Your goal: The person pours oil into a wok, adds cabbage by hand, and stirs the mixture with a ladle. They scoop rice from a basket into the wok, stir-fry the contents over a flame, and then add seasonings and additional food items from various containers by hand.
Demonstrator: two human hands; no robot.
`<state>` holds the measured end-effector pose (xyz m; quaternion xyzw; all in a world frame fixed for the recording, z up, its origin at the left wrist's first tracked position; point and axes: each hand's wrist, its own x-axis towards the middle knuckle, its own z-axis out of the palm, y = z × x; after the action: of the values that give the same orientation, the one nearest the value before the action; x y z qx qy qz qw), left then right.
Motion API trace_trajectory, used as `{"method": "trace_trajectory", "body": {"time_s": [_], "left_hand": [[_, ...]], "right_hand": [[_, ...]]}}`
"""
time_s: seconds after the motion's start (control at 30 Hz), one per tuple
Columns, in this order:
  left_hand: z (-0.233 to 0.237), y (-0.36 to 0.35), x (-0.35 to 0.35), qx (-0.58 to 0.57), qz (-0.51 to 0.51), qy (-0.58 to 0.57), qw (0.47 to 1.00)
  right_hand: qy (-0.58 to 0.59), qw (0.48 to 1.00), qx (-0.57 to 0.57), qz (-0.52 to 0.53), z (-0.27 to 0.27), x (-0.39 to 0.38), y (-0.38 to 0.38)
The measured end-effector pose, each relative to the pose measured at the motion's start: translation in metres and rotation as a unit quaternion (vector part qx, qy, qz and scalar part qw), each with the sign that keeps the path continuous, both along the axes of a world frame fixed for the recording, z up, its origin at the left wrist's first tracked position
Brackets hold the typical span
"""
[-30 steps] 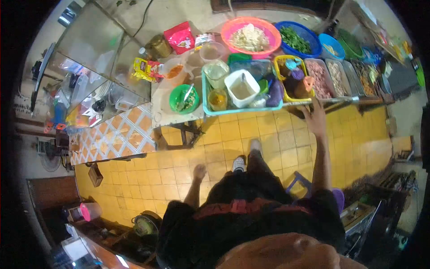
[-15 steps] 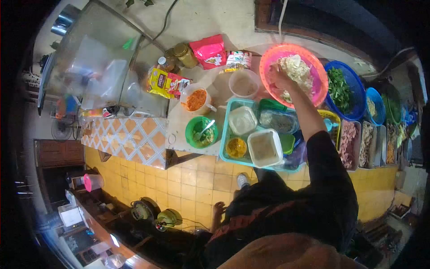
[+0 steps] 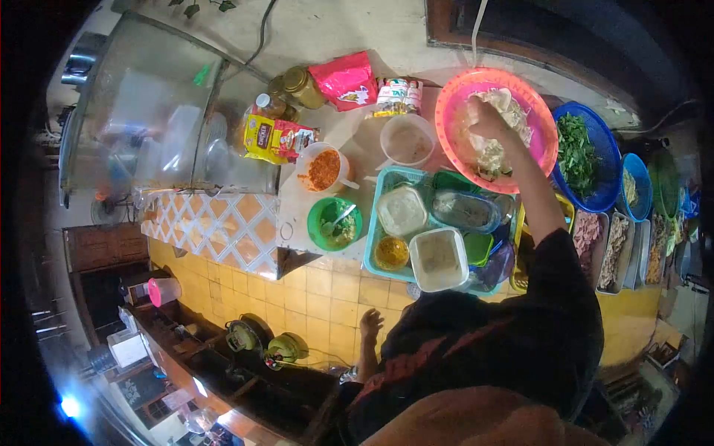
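My right hand (image 3: 491, 123) reaches into the pink basket (image 3: 454, 111) at the back of the counter, fingers closed on a clump of the pale shredded vegetable (image 3: 492, 152) that fills it. My left hand (image 3: 370, 324) hangs open at my side over the yellow tiled floor, holding nothing. In front of the basket stands a teal tray (image 3: 375, 223) with several tubs of sauce and seasoning.
A blue basket of greens (image 3: 584, 152) and metal trays of meat (image 3: 602, 241) lie to the right. A green bowl (image 3: 335, 223), an orange-chilli cup (image 3: 325, 169), a clear tub (image 3: 407, 141), jars and packets sit left. A glass case (image 3: 163, 126) stands far left.
I have stepped up to the counter. My right hand rose from the counter's front edge to the pink basket and closed on the shredded vegetable. My left hand stayed low.
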<state>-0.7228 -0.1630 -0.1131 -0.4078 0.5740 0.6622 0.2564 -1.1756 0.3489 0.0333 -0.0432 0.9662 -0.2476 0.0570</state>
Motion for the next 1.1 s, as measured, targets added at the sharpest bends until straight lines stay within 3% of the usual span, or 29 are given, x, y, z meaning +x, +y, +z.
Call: {"method": "trace_trajectory", "body": {"time_s": [0.03, 0.07, 0.13, 0.17, 0.2, 0.23, 0.27, 0.3, 0.33, 0.4, 0.43, 0.5, 0.53, 0.6, 0.67, 0.73, 0.77, 0.8, 0.83, 0.87, 0.93, 0.97, 1.0, 1.07, 1.1], "left_hand": [[0.007, 0.004, 0.000, -0.060, -0.020, -0.033, 0.997], [0.011, 0.005, -0.001, -0.060, -0.020, -0.031, 0.997], [0.019, 0.001, 0.008, -0.078, -0.015, -0.066, 0.995], [0.002, -0.012, 0.018, -0.022, 0.024, -0.074, 0.997], [-0.019, -0.023, 0.031, -0.024, 0.022, -0.072, 0.997], [-0.032, -0.032, 0.038, -0.084, -0.119, 0.021, 0.989], [-0.039, -0.039, 0.044, -0.142, -0.256, 0.112, 0.950], [-0.041, -0.041, 0.044, -0.141, -0.264, 0.120, 0.946], [-0.042, -0.044, 0.044, -0.144, -0.268, 0.124, 0.944], [-0.043, -0.045, 0.039, -0.105, -0.269, 0.242, 0.926], [-0.044, -0.042, 0.039, -0.087, -0.179, 0.123, 0.972], [-0.039, -0.040, 0.039, -0.132, -0.233, 0.173, 0.948], [-0.038, -0.040, 0.037, -0.172, -0.282, 0.221, 0.917], [-0.063, -0.055, 0.042, -0.157, -0.301, 0.234, 0.911], [-0.088, -0.056, 0.049, -0.158, -0.234, 0.051, 0.958], [-0.089, -0.062, 0.047, -0.124, -0.213, 0.015, 0.969], [-0.084, -0.063, 0.040, -0.110, -0.215, 0.020, 0.970], [-0.081, -0.065, 0.036, -0.094, -0.220, 0.027, 0.971], [-0.078, -0.067, 0.031, -0.081, -0.224, 0.029, 0.971], [-0.076, -0.070, 0.024, -0.071, -0.232, 0.031, 0.970], [-0.076, -0.078, 0.008, -0.045, -0.248, 0.026, 0.967], [-0.078, -0.082, 0.002, -0.033, -0.256, 0.023, 0.966], [-0.081, -0.087, -0.004, -0.021, -0.268, 0.019, 0.963], [-0.087, -0.097, -0.017, 0.002, -0.299, 0.006, 0.954], [-0.090, -0.102, -0.025, 0.014, -0.316, -0.003, 0.949]], "right_hand": [[-0.128, 0.989, 0.044, -0.055, 0.048, 0.014, -0.013], [-0.127, 0.989, 0.044, -0.055, 0.014, 0.005, -0.006], [-0.039, 0.973, 0.229, 0.015, -0.085, -0.013, 0.015], [-0.068, 0.939, 0.336, -0.010, -0.039, 0.003, -0.016], [-0.067, 0.940, 0.334, -0.013, -0.040, 0.000, -0.030], [-0.054, 0.979, 0.077, -0.183, -0.049, -0.002, -0.041], [-0.037, 0.923, -0.188, -0.335, -0.058, -0.001, -0.046], [-0.096, 0.971, 0.027, -0.218, -0.060, -0.012, -0.040], [-0.093, 0.970, 0.023, -0.222, -0.066, -0.012, -0.036], [-0.108, 0.977, -0.025, -0.181, -0.061, -0.009, -0.033], [-0.105, 0.977, -0.028, -0.184, -0.056, -0.012, -0.027], [-0.155, 0.972, 0.175, 0.011, -0.026, -0.013, -0.014], [-0.153, 0.973, 0.175, 0.006, -0.016, -0.010, -0.008], [0.107, 0.990, 0.051, -0.076, -0.005, 0.000, 0.013], [0.153, 0.977, 0.047, -0.144, 0.013, 0.010, 0.019], [0.197, 0.955, 0.040, -0.216, 0.026, 0.025, 0.018], [0.144, 0.922, -0.171, -0.315, 0.030, 0.024, 0.022], [0.087, 0.836, -0.374, -0.393, 0.026, 0.022, 0.034], [0.078, 0.704, -0.573, -0.411, 0.020, 0.023, 0.043], [0.093, 0.698, -0.572, -0.421, -0.010, 0.014, 0.061], [0.443, 0.704, -0.521, -0.190, -0.064, 0.017, 0.101], [0.310, 0.582, -0.735, -0.158, -0.004, 0.071, 0.085], [0.245, 0.479, -0.832, -0.134, 0.053, 0.129, 0.058], [0.256, 0.422, -0.865, -0.090, 0.105, 0.220, 0.036], [0.251, 0.359, -0.894, -0.098, 0.093, 0.252, 0.050]]}}
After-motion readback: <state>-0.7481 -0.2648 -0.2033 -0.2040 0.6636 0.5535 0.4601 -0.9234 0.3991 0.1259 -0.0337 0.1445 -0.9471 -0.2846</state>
